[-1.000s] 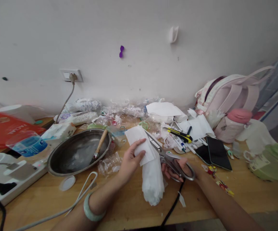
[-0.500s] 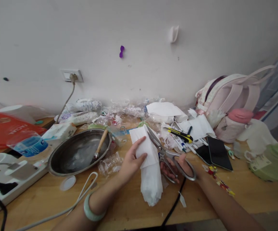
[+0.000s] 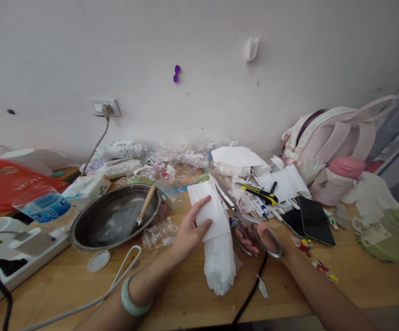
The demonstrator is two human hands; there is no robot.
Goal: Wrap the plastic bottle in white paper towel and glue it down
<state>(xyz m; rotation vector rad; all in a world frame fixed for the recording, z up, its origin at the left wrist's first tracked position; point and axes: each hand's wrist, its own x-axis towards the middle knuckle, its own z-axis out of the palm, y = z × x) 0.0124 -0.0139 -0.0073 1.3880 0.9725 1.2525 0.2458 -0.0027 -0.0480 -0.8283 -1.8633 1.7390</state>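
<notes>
My left hand (image 3: 193, 230) grips a white paper sheet (image 3: 210, 209), thumb and forefinger lying on its top face and the other fingers hidden behind. The sheet overlaps the upper part of a white paper-wrapped bundle (image 3: 219, 266) with a rounded, crumpled lower end. Metal scissors (image 3: 236, 212) are in my right hand (image 3: 249, 236), its fingers through the handle loops. Their blades point up and left, beside the right edge of the sheet, slightly parted.
A metal basin (image 3: 113, 230) with a wooden-handled brush (image 3: 147, 202) stands left, near a power strip (image 3: 44, 248). Behind lie clear plastic bottles and white paper (image 3: 239, 158). To the right are a yellow cutter (image 3: 258, 193), pens, phones (image 3: 316, 220), a pink cup (image 3: 337, 181) and a backpack (image 3: 337, 133).
The scissor blades have come slightly away from the right edge of the sheet, and the handle loops look closer together. My left hand keeps its hold; the view has shifted a little.
</notes>
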